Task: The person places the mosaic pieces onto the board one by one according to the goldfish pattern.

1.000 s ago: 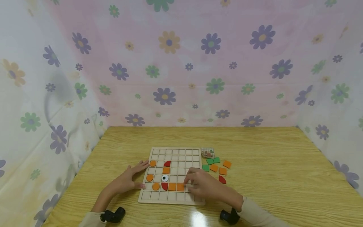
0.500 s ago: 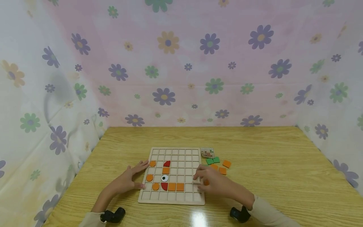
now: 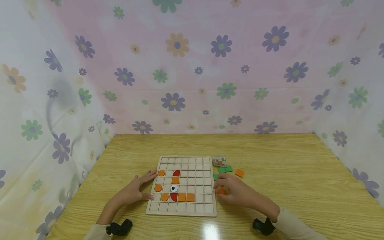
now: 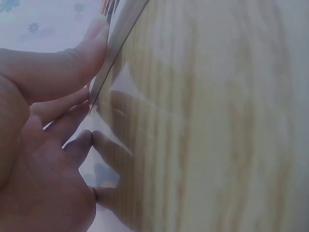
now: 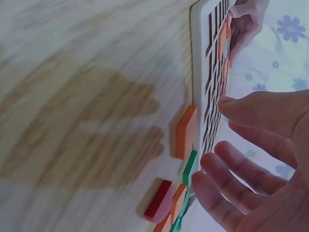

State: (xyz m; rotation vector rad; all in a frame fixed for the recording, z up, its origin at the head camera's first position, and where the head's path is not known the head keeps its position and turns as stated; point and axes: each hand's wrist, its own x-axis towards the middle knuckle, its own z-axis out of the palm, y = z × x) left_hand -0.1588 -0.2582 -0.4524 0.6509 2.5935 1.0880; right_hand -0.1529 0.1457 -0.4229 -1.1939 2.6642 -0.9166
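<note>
A square wooden grid board point(image 3: 181, 210) lies on the table in the head view. Set in its cells are several orange round and square pieces point(image 3: 181, 197), two red quarter-circle pieces point(image 3: 174, 197) and a white eye piece point(image 3: 174, 188). My left hand point(image 3: 132, 191) has its fingers spread and rests against the board's left edge. Just beyond the right edge, my right hand point(image 3: 234, 190) hovers with loosely bent fingers and nothing in them. Beneath it, an orange piece point(image 5: 187, 131) lies beside the board in the right wrist view, near a red quarter piece point(image 5: 158, 200).
Loose green pieces point(image 3: 229, 168) and an orange piece point(image 3: 239, 173) lie right of the board. A small pattern card point(image 3: 220, 161) sits by its upper right corner. A flowered cloth point(image 3: 210, 113) hangs behind the wooden table point(image 3: 285, 166).
My right hand has moved right, from over the board to above the loose pieces beside it. The left hand and the pieces on the board have stayed in place.
</note>
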